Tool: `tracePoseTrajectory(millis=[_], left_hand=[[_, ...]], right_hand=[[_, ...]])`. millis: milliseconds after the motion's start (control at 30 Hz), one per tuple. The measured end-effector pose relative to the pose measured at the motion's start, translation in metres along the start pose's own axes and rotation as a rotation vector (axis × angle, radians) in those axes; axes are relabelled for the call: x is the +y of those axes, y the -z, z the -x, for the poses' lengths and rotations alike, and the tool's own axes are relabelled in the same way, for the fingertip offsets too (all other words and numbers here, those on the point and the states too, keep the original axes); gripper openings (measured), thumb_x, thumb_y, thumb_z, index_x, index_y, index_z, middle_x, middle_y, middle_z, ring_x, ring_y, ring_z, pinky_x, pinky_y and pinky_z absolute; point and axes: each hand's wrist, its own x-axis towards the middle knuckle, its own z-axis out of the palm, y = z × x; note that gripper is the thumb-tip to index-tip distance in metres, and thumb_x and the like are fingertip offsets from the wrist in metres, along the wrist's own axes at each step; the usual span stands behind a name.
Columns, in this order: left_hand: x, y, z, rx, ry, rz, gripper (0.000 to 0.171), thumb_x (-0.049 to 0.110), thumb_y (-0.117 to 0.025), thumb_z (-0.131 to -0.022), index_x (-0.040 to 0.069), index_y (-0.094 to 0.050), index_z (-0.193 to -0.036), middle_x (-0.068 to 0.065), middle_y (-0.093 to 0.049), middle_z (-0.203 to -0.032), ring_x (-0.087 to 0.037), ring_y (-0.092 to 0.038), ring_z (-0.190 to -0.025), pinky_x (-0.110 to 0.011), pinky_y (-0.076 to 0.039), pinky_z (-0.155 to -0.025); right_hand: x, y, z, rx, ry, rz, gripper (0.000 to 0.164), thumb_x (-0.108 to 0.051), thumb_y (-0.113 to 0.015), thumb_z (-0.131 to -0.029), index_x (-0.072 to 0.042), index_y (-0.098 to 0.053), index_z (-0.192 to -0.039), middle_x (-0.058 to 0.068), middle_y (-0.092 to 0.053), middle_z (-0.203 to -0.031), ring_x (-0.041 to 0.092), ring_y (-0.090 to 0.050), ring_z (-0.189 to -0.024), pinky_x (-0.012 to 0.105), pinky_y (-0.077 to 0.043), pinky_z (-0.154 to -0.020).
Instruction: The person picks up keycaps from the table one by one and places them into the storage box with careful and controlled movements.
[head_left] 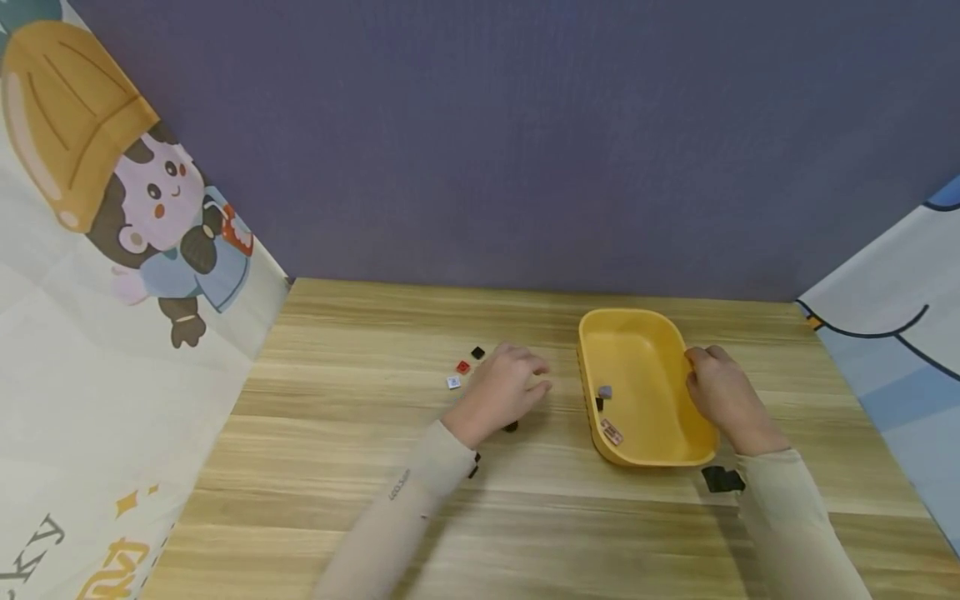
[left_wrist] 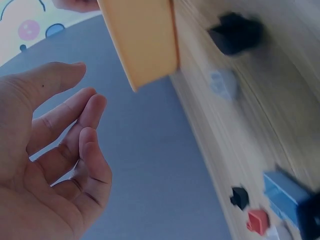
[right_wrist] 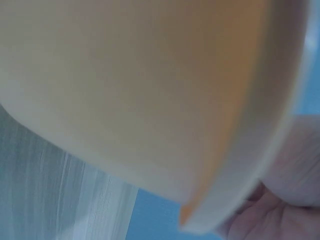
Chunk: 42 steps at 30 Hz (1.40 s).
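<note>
My right hand (head_left: pixel 726 400) grips the right rim of a yellow plastic basket (head_left: pixel 648 375), whose wall (right_wrist: pixel 125 90) fills most of the right wrist view. Lying inside along its left side are a grey-purple piece (head_left: pixel 604 391), a small black piece (head_left: pixel 599 403) and a reddish patterned piece (head_left: pixel 612 432). To the left of the basket my left hand (head_left: pixel 504 390) hovers over the table, fingers loosely bent, thumb apart, with nothing in it. Beside this hand are small toy bricks: black (head_left: pixel 477 353), red (head_left: pixel 462 367) and white (head_left: pixel 453 382). A blue brick (left_wrist: pixel 285 192) shows in the left wrist view.
More dark pieces (head_left: pixel 474 465) lie under the left forearm, partly hidden. Black pieces (head_left: pixel 722 479) sit by the right sleeve. The wood-grain table (head_left: pixel 330 417) meets a dark blue-grey panel (head_left: pixel 510 167) at the back, with printed cloth walls (head_left: pixel 60 333) on both sides.
</note>
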Motion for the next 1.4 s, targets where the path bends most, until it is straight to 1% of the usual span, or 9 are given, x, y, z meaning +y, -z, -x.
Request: tracePoseTrajectory(millis=[133, 333, 467, 567, 667, 833, 1100, 1300, 1400], left_hand=[[-0.011, 0.001, 0.005, 0.001, 0.031, -0.001, 0.024, 0.029, -0.071, -0.095, 0.012, -0.075, -0.111, 0.002, -0.072, -0.108, -0.02, -0.061, -0.105, -0.032, -0.049, -0.093], [-0.037, 0.002, 0.014, 0.067, 0.143, -0.043, 0.021, 0.026, -0.074, -0.091, 0.012, -0.075, -0.107, 0.0, -0.072, -0.105, -0.021, -0.061, -0.096, -0.031, -0.053, -0.081], [-0.053, 0.003, 0.018, 0.107, 0.221, -0.063, 0.021, 0.023, -0.077, -0.089, 0.009, -0.075, -0.105, -0.006, -0.072, -0.104, -0.026, -0.063, -0.097, -0.033, -0.055, -0.082], [-0.061, 0.003, 0.02, 0.109, 0.281, -0.082, 0.024, 0.023, -0.078, -0.089, 0.007, -0.075, -0.106, -0.008, -0.072, -0.105, -0.029, -0.063, -0.1, -0.037, -0.055, -0.084], [-0.067, 0.001, 0.02, 0.091, 0.328, -0.105, 0.026, 0.025, -0.077, -0.09, 0.006, -0.075, -0.109, -0.01, -0.072, -0.107, -0.03, -0.062, -0.101, -0.04, -0.055, -0.085], [-0.072, -0.003, 0.017, 0.047, 0.39, -0.132, 0.031, 0.028, -0.077, -0.09, 0.005, -0.074, -0.111, -0.013, -0.071, -0.11, -0.029, -0.062, -0.096, -0.04, -0.055, -0.082], [-0.077, -0.009, 0.011, -0.057, 0.476, -0.172, 0.035, 0.035, -0.074, -0.092, 0.005, -0.074, -0.109, -0.012, -0.07, -0.105, -0.03, -0.062, -0.096, -0.042, -0.055, -0.082], [-0.079, -0.01, 0.005, -0.144, 0.522, -0.189, 0.037, 0.039, -0.071, -0.093, 0.006, -0.073, -0.11, -0.011, -0.069, -0.105, -0.03, -0.062, -0.097, -0.043, -0.054, -0.086], [-0.079, -0.011, 0.002, -0.168, 0.526, -0.201, 0.036, 0.04, -0.071, -0.094, 0.007, -0.073, -0.109, -0.011, -0.069, -0.105, -0.028, -0.062, -0.095, -0.042, -0.054, -0.085]], right_hand=[[0.0, 0.0, -0.001, 0.002, 0.005, 0.004, 0.027, 0.011, -0.057, -0.088, 0.022, -0.056, -0.112, 0.035, -0.053, -0.096, 0.045, -0.057, -0.084, 0.056, -0.052, -0.07], [-0.001, 0.001, -0.001, 0.014, 0.013, 0.001, 0.026, 0.012, -0.058, -0.086, 0.021, -0.057, -0.11, 0.033, -0.054, -0.094, 0.045, -0.057, -0.083, 0.056, -0.051, -0.07], [-0.001, 0.002, -0.001, 0.005, -0.001, 0.004, 0.027, 0.011, -0.058, -0.087, 0.021, -0.056, -0.112, 0.033, -0.053, -0.094, 0.045, -0.057, -0.084, 0.057, -0.051, -0.071], [-0.001, 0.003, 0.0, -0.008, -0.01, 0.004, 0.028, 0.011, -0.057, -0.088, 0.021, -0.055, -0.114, 0.034, -0.053, -0.096, 0.046, -0.056, -0.085, 0.057, -0.051, -0.071], [-0.001, 0.003, 0.0, -0.015, -0.01, 0.0, 0.028, 0.011, -0.057, -0.088, 0.021, -0.055, -0.114, 0.034, -0.053, -0.096, 0.045, -0.056, -0.085, 0.056, -0.051, -0.071], [-0.003, 0.002, 0.001, -0.019, -0.013, -0.005, 0.027, 0.011, -0.057, -0.088, 0.021, -0.055, -0.114, 0.034, -0.052, -0.095, 0.045, -0.056, -0.084, 0.056, -0.051, -0.07], [-0.002, 0.0, 0.001, 0.017, 0.001, 0.002, 0.026, 0.013, -0.057, -0.086, 0.02, -0.056, -0.111, 0.032, -0.053, -0.092, 0.043, -0.056, -0.082, 0.055, -0.052, -0.068], [-0.002, 0.001, 0.001, 0.024, 0.006, -0.001, 0.026, 0.013, -0.057, -0.086, 0.021, -0.056, -0.111, 0.033, -0.053, -0.094, 0.044, -0.056, -0.084, 0.056, -0.051, -0.07], [-0.002, 0.001, 0.001, 0.02, 0.006, 0.0, 0.026, 0.012, -0.057, -0.087, 0.021, -0.056, -0.111, 0.033, -0.054, -0.094, 0.045, -0.056, -0.084, 0.056, -0.051, -0.07]])
